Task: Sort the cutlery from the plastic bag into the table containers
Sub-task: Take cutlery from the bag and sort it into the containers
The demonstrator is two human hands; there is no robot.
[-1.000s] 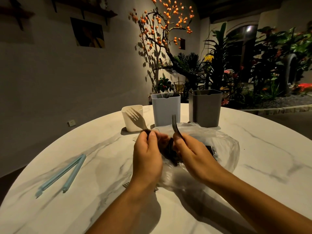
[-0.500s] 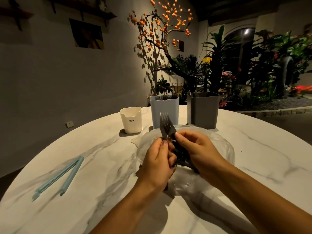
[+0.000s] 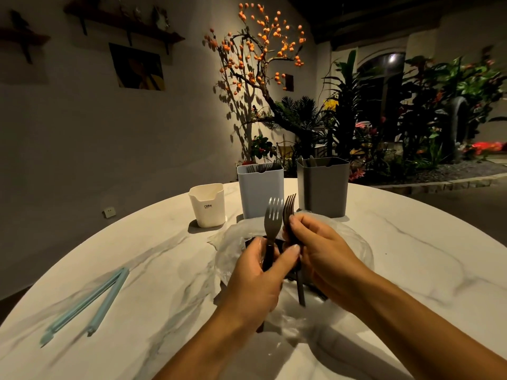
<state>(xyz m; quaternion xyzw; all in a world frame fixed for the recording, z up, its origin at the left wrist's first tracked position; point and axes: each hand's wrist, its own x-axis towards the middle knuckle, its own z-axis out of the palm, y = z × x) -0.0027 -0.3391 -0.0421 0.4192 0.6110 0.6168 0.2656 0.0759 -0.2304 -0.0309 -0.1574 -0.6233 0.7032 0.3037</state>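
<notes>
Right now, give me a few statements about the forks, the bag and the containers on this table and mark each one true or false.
1. Each hand holds a fork with its tines pointing up. True: the left hand grips one fork and the right hand another fork.
2. The plastic bag hangs from the table's edge. False: it lies flat on the marble table, under both hands.
3. The white container is the tallest of the three. False: it is shorter than the light blue container and the grey container.
4. The light blue container already has cutlery in it. True: handles show above its rim.
5. Pale blue sticks lie to the left of the hands. True.
</notes>
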